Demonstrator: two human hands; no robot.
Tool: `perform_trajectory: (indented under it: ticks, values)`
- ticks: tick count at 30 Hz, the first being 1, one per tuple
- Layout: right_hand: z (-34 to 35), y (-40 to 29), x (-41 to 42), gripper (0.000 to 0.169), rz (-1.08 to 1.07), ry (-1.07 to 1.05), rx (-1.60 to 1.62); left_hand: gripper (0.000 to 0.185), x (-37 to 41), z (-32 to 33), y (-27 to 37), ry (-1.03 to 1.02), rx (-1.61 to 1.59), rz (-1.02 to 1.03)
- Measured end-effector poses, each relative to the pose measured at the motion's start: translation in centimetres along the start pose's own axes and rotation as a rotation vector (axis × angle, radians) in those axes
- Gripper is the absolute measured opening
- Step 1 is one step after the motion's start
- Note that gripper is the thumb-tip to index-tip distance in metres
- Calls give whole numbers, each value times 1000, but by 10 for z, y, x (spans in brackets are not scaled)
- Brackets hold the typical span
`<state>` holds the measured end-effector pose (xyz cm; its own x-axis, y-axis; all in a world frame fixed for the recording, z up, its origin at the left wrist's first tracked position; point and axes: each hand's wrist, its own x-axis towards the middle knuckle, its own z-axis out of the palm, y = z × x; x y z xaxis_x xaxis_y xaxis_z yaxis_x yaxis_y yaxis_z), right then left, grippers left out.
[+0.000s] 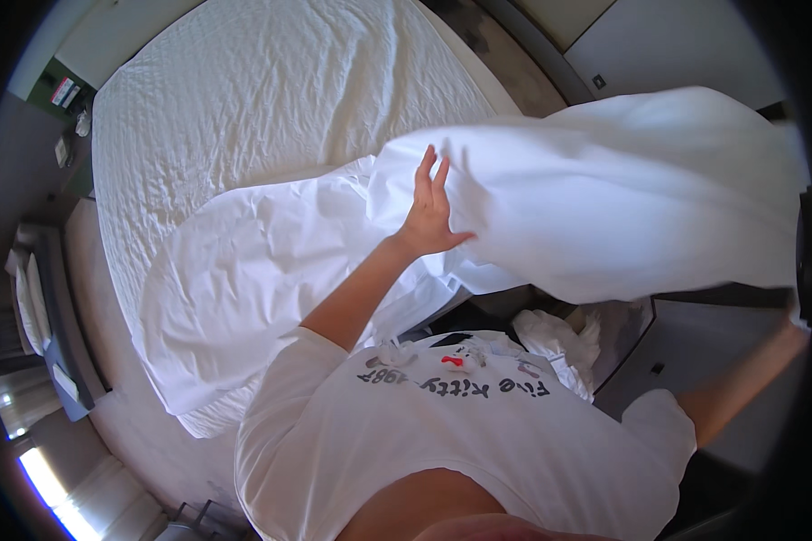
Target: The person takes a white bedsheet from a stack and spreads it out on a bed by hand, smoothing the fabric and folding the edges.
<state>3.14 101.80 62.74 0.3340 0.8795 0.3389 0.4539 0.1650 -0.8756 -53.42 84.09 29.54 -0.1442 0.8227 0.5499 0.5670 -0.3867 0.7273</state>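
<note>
My left hand (434, 213) is raised over a white sheet (602, 196), its fingers spread and nothing gripped. Blurred at the far right rim, my right hand (800, 323) holds the edge of this sheet, its fingers mostly hidden. Between the two hands the sheet billows in the air. Another stretch of smooth white bedding (243, 270) lies wrinkled over the near part of the bed, and whether it is one piece with the raised sheet I cannot tell. Beneath it, a crinkled white mattress cover (257, 95) spreads over the mattress.
Crumpled white fabric (561, 345) lies low in front of me. At the left stand a grey bench (61, 324) with pillows on it and a bedside shelf (47, 88) bearing small items. Grey panels (670, 54) rise at the right. A bright window (47, 480) is at the lower left.
</note>
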Motion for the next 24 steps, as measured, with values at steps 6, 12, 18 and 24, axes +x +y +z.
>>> perform_trajectory:
  ticks: [6, 12, 18, 24]
  values:
    - [275, -48, -249, 68, 303, -966, 536, 126, 38, -21, 74, -4, -805, 58]
    - [375, -16, -332, 55, 408, -1717, 674, 51, -72, -21, 8, -222, -988, -979]
    - [426, 185, -222, 48, 718, -1456, 799, 49, -182, -108, 1, 190, -205, -1376]
    - [434, 485, -159, 110, 623, -631, -725, 48, -227, -163, 89, 534, 318, -1606]
